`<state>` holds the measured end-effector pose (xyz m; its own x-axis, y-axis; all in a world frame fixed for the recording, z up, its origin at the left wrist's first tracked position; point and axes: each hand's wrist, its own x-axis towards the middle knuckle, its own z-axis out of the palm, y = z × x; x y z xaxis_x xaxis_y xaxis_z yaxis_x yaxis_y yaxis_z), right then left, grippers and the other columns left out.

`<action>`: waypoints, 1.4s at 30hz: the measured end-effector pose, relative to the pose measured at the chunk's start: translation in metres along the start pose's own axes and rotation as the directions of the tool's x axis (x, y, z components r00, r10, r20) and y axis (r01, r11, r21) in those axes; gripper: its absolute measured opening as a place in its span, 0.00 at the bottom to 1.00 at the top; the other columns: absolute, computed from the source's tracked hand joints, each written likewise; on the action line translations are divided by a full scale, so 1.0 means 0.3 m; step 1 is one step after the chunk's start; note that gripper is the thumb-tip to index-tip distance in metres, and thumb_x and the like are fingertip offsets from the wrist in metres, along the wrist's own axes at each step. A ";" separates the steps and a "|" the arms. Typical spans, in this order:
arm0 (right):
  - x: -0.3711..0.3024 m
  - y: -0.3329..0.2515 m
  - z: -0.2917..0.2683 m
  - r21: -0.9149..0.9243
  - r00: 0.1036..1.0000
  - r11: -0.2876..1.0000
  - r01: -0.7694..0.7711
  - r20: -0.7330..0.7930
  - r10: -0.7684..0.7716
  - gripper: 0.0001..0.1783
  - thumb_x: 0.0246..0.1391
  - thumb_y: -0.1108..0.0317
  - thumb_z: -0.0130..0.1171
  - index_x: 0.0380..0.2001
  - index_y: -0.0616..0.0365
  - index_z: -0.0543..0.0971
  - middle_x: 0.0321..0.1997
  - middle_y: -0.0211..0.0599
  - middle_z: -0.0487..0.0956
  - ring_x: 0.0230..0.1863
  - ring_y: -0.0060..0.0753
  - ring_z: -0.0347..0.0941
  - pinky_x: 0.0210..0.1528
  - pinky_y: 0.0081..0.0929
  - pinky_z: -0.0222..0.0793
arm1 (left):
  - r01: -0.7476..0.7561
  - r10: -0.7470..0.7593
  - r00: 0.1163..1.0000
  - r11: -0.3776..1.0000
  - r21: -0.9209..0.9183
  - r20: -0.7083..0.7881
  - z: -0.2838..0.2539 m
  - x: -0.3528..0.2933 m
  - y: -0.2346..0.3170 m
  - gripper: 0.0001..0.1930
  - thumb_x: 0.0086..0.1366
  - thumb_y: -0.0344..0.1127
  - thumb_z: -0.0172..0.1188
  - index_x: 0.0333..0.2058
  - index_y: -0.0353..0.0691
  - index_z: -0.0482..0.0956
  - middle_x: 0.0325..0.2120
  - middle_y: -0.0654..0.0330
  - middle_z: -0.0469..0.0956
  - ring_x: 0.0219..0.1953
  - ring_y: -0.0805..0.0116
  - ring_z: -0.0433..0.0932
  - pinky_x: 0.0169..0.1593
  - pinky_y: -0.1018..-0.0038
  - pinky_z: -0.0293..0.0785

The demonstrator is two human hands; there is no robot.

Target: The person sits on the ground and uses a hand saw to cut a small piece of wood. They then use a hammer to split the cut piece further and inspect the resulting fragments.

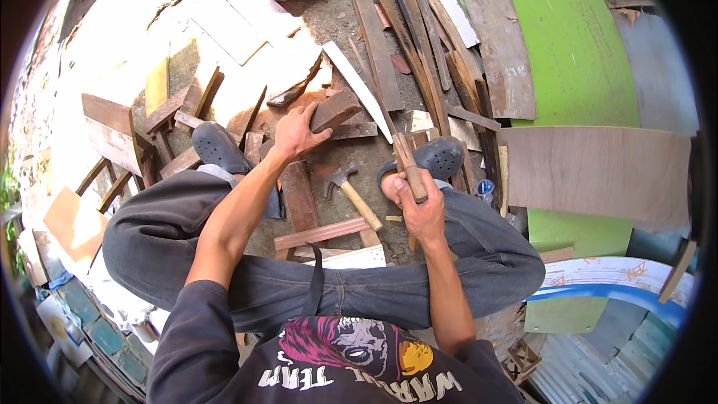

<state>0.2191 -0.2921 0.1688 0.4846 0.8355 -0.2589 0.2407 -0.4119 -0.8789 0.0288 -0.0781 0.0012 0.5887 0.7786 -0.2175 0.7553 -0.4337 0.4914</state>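
Note:
My left hand (295,132) is out in front of me, its fingers and thumb around the near end of a thick brown wooden block (336,108). In my right hand (422,211), above my right shin, is a brown wooden handle (410,164) pointing away from me. A thin dark strip runs on from its far end; whether it is a blade joined to the handle I cannot tell. Between my legs lies a claw hammer (357,196) with a pale wooden handle. Nearer me lie a reddish wooden strip (323,233) and a white board (351,257).
Scrap wood (112,131) is heaped at the left. Long dark planks (374,37) and a white strip (355,86) lie ahead. At the right are a green panel (576,45) and a brown plywood sheet (598,172). My clogs (217,146) flank the work area.

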 end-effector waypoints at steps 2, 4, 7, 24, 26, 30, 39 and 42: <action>-0.006 0.088 0.025 -0.019 0.999 0.999 0.043 0.012 -0.042 0.16 0.61 0.58 0.65 0.40 0.62 0.78 0.31 0.40 0.80 0.26 0.33 0.78 0.33 0.30 0.72 | -0.032 0.033 0.999 0.997 0.073 -0.012 0.049 0.005 0.020 0.41 0.52 0.59 0.66 0.61 0.43 0.70 0.44 0.49 0.78 0.50 0.52 0.77 0.54 0.60 0.73; -0.015 0.113 0.053 -0.084 0.988 0.984 0.154 0.025 -0.153 0.16 0.61 0.59 0.64 0.39 0.62 0.79 0.30 0.40 0.80 0.28 0.37 0.78 0.34 0.32 0.72 | -0.064 0.064 0.998 0.991 0.120 0.001 0.114 0.010 0.012 0.41 0.52 0.58 0.66 0.61 0.43 0.71 0.44 0.50 0.78 0.50 0.52 0.77 0.54 0.59 0.73; -0.059 0.150 0.090 -0.098 0.996 0.992 0.084 0.032 -0.081 0.17 0.61 0.57 0.64 0.34 0.62 0.77 0.26 0.46 0.77 0.28 0.43 0.77 0.33 0.36 0.69 | -0.078 0.077 0.997 0.983 0.164 0.012 0.194 0.005 0.000 0.43 0.50 0.56 0.69 0.61 0.41 0.69 0.47 0.53 0.76 0.53 0.55 0.73 0.57 0.61 0.68; -0.048 0.507 0.149 0.147 0.978 0.976 -0.158 0.157 0.135 0.16 0.67 0.61 0.50 0.37 0.64 0.79 0.20 0.28 0.70 0.22 0.20 0.65 0.26 0.23 0.62 | -0.009 -0.042 0.984 0.959 0.282 0.174 0.172 0.092 0.037 0.43 0.50 0.63 0.71 0.55 0.38 0.69 0.51 0.52 0.76 0.57 0.53 0.73 0.56 0.58 0.69; -0.019 0.508 0.153 0.167 0.959 0.954 -0.248 0.183 0.218 0.17 0.67 0.59 0.50 0.33 0.63 0.77 0.19 0.26 0.69 0.22 0.19 0.65 0.25 0.22 0.60 | -0.015 -0.037 0.980 0.965 0.263 0.193 0.164 0.102 0.025 0.42 0.50 0.61 0.72 0.56 0.38 0.69 0.51 0.52 0.77 0.57 0.53 0.74 0.57 0.57 0.69; 0.004 0.458 0.166 0.031 0.974 0.979 -0.202 0.116 0.197 0.19 0.65 0.58 0.52 0.26 0.62 0.73 0.17 0.31 0.69 0.22 0.22 0.64 0.26 0.26 0.60 | 0.011 -0.058 0.977 0.976 0.219 0.207 0.137 0.100 0.014 0.43 0.49 0.63 0.72 0.55 0.38 0.71 0.53 0.52 0.77 0.57 0.54 0.74 0.58 0.58 0.69; 0.056 0.235 0.288 -0.034 1.000 0.999 0.027 -0.008 -0.028 0.20 0.63 0.56 0.54 0.28 0.66 0.72 0.23 0.58 0.72 0.25 0.54 0.69 0.32 0.44 0.63 | -0.025 0.043 0.993 0.988 0.155 -0.112 -0.016 0.189 -0.088 0.42 0.48 0.63 0.72 0.55 0.41 0.73 0.47 0.50 0.78 0.54 0.53 0.76 0.55 0.58 0.71; 0.176 0.234 0.318 -0.015 0.999 0.999 0.042 -0.017 -0.043 0.20 0.63 0.56 0.54 0.28 0.66 0.72 0.22 0.57 0.71 0.24 0.53 0.68 0.31 0.44 0.63 | -0.021 0.033 0.997 0.986 0.163 -0.076 -0.099 0.309 -0.109 0.40 0.51 0.64 0.71 0.54 0.40 0.74 0.42 0.49 0.79 0.47 0.51 0.80 0.51 0.57 0.75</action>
<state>0.1813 -0.2423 0.0551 0.4878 0.8462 -0.2145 0.2733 -0.3814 -0.8831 0.0501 0.0217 -0.0099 0.5901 0.7957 -0.1366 0.7798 -0.5178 0.3519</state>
